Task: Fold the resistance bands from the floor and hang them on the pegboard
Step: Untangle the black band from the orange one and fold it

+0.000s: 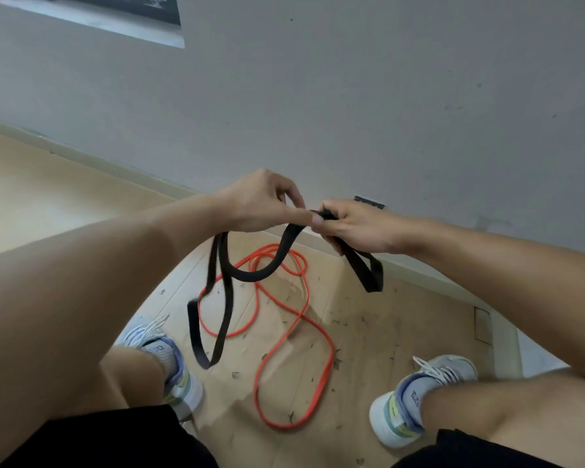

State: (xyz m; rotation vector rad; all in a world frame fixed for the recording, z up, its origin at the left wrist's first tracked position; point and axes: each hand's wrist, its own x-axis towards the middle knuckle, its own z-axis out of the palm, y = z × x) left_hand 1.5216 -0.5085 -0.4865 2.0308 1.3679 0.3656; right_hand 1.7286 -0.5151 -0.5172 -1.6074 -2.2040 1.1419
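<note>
Nearest, both thighs are cut off by the lower edge; between the shoes an orange band [294,336] lies looped on open wooden floor [368,332]. Above it, a black band [250,273] is pinched by the left hand [264,201] and gripped by the right hand [348,228], its middle hidden inside the fingers. Beyond, the wall [352,96] closes the space.

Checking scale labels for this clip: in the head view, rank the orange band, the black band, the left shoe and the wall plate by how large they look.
1. Orange band, the widest spread, on the floor.
2. Black band, though it is held nearer the camera, so its true rank is unsure.
3. Left shoe, partly hidden by the leg.
4. Wall plate, smallest.
</note>
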